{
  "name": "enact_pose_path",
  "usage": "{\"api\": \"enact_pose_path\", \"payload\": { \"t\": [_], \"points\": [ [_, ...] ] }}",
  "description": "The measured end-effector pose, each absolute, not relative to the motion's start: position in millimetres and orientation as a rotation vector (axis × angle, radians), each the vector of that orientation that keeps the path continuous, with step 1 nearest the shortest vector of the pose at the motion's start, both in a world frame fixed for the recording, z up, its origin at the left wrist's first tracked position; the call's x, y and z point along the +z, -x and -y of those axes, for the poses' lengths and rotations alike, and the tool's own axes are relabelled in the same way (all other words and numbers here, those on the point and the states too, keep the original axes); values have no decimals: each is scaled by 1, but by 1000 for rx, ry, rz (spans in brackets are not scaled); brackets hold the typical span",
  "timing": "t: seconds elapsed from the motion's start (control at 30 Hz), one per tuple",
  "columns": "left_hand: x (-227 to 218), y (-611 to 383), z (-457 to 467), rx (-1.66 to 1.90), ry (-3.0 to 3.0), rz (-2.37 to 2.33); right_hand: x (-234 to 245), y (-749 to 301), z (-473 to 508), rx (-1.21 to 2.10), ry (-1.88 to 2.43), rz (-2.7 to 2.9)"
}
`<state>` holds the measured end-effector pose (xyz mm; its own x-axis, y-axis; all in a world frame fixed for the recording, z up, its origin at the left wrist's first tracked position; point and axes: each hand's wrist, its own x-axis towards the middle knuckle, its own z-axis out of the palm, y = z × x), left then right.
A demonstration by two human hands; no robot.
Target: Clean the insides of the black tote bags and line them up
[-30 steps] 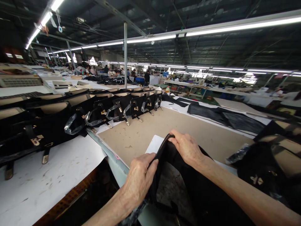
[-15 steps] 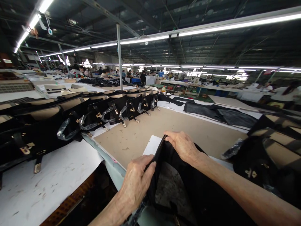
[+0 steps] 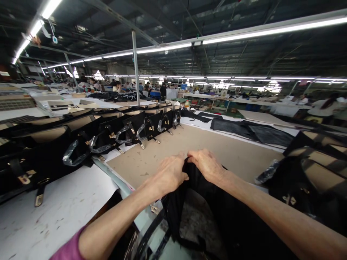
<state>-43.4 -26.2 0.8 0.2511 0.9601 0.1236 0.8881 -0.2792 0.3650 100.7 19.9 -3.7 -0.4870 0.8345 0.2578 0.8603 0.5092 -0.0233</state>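
A black bag point(image 3: 217, 216) lies open in front of me at the near edge of the brown work board point(image 3: 189, 148). My left hand point(image 3: 169, 173) is closed on the bag's top rim, knuckles up. My right hand point(image 3: 207, 164) grips the same rim just to the right, the two hands almost touching. Loose black straps point(image 3: 151, 234) with a small gold fitting hang below the left hand. The bag's inside is dark grey.
A long row of black bags point(image 3: 108, 133) with gold buckles and plastic-wrapped handles lines the table at left. More black bags point(image 3: 311, 177) stand at right. Dark leather sheets point(image 3: 252, 131) lie beyond the board. White paper point(image 3: 62, 206) covers the near left. People work at distant tables.
My left hand slid forward along the bag's rim and now sits beside my right hand. The white card under the rim is hidden now. The right hand barely moved.
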Motion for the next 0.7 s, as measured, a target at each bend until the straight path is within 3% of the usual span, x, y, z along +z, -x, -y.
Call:
{"api": "enact_pose_path", "payload": {
  "t": [0.37, 0.5, 0.7],
  "points": [
    [-4, 35, -5, 298, -2466, -1694, 3, -149, 30, -531, 1673, 2214],
    [-1, 32, -11, 302, -2465, -1701, -11, -173, 31, -266, 1973, 2233],
    [-11, 38, -31, 493, -2436, -1431, -10, -194, 14, 149, 1917, 2335]
  ]
}}
